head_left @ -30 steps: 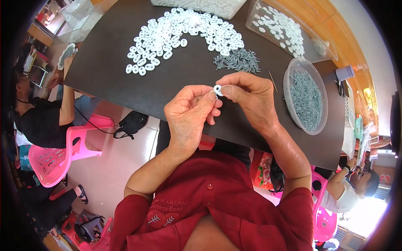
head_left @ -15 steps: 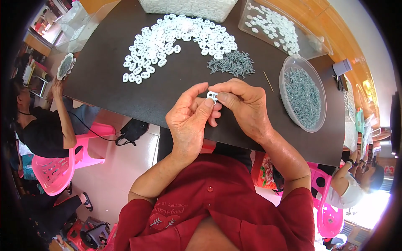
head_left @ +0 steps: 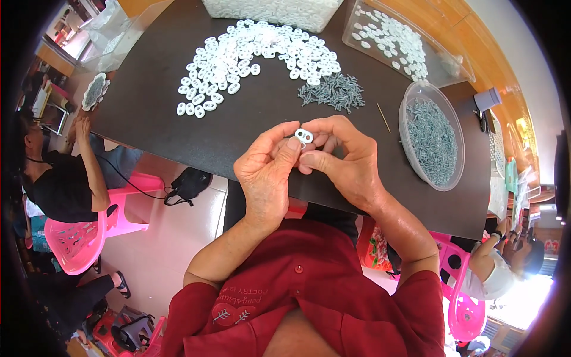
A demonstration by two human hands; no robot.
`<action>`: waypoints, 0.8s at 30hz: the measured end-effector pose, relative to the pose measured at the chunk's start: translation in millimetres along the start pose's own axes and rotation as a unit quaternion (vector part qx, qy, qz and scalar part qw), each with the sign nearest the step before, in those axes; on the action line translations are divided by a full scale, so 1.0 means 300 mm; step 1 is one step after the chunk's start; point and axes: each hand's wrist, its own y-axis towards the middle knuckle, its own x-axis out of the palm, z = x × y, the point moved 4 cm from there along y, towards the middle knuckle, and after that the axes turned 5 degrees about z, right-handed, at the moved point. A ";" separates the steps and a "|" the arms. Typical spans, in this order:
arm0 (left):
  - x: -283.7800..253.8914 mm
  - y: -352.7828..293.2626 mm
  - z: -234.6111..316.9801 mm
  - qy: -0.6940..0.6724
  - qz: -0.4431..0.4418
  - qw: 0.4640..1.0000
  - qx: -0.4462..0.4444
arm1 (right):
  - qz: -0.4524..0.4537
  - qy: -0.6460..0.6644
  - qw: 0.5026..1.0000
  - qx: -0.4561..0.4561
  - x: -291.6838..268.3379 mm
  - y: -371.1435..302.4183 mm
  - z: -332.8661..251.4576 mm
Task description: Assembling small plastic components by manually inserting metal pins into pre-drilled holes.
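Observation:
Both hands meet above the near edge of a dark table point(head_left: 154, 113). My left hand point(head_left: 267, 172) and my right hand point(head_left: 345, 157) pinch one small white plastic piece with two holes point(head_left: 304, 135) between thumbs and fingertips. Beyond them lies a curved heap of the same white pieces point(head_left: 250, 59). A small pile of grey screws point(head_left: 333, 92) sits just past my right hand. A thin stick point(head_left: 384, 118) lies to its right.
A round clear tub of grey screws point(head_left: 431, 140) stands at the right. A clear tray with white pieces point(head_left: 398, 38) and a bin of white parts point(head_left: 273, 11) stand at the back. A person in black sits at the left on a pink chair point(head_left: 71, 241). Another person sits lower right.
The hands stay together on the white piece, the fingers shifting slightly around it. The view has moved a little, bringing the hands lower in the picture.

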 end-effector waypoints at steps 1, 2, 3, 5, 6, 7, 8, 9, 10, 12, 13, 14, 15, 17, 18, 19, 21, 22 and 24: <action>0.006 -0.002 -0.001 -0.004 0.021 1.000 -0.013 | 0.013 -0.079 0.995 -0.056 -0.002 -0.003 -0.011; 0.007 -0.004 0.000 -0.007 0.042 0.999 -0.027 | 0.014 -0.080 0.995 -0.056 0.000 -0.005 -0.003; 0.010 -0.005 0.005 -0.008 0.042 0.999 -0.027 | 0.031 -0.110 0.988 -0.103 -0.001 -0.008 -0.002; 0.012 -0.007 0.003 -0.029 0.046 0.997 -0.062 | 0.047 -0.139 0.978 -0.149 -0.001 -0.007 -0.007; 0.011 -0.007 0.007 -0.029 0.047 0.997 -0.061 | 0.059 -0.168 0.963 -0.200 0.000 -0.008 -0.019; 0.011 -0.009 0.008 -0.031 0.036 0.997 -0.065 | 0.071 -0.197 0.945 -0.250 0.002 -0.014 -0.030; 0.010 -0.009 0.009 -0.034 0.026 0.997 -0.068 | 0.071 -0.198 0.945 -0.249 0.001 -0.017 -0.030; 0.005 -0.008 0.006 -0.034 0.025 0.997 -0.069 | 0.078 -0.188 0.949 -0.240 -0.002 -0.020 -0.030; 0.001 -0.006 0.004 -0.026 0.013 0.998 -0.062 | 0.083 -0.178 0.953 -0.232 -0.004 -0.022 -0.030; -0.006 -0.005 0.000 -0.018 0.000 0.998 -0.055 | 0.084 -0.174 0.955 -0.224 -0.003 -0.024 -0.027; -0.009 -0.003 0.002 -0.002 -0.004 0.999 -0.037 | 0.084 -0.171 0.958 -0.216 -0.004 -0.024 -0.024; -0.011 -0.002 0.003 0.015 -0.009 1.000 -0.020 | 0.085 -0.171 0.957 -0.216 -0.004 -0.025 -0.024; -0.013 0.000 -0.001 0.014 -0.009 1.000 -0.020 | 0.085 -0.167 0.960 -0.209 -0.005 -0.026 -0.023; -0.015 0.001 0.001 -0.001 -0.019 1.000 0.005 | 0.086 -0.161 0.962 -0.201 -0.004 -0.031 -0.025; -0.014 -0.001 0.006 -0.001 -0.019 1.000 0.005 | 0.085 -0.149 0.967 -0.190 -0.002 -0.034 -0.025; -0.013 -0.002 0.015 0.016 -0.017 1.000 0.015 | 0.085 -0.138 0.970 -0.180 -0.001 -0.036 -0.023; -0.013 -0.006 0.019 0.033 -0.015 0.999 0.025 | 0.083 -0.112 0.976 -0.166 -0.001 -0.043 -0.020; -0.016 -0.009 0.020 0.038 -0.009 0.998 0.042 | 0.081 -0.087 0.981 -0.153 0.000 -0.044 -0.017; -0.016 -0.012 0.025 0.044 -0.002 0.997 0.060 | 0.070 -0.071 0.984 -0.148 -0.006 -0.046 -0.019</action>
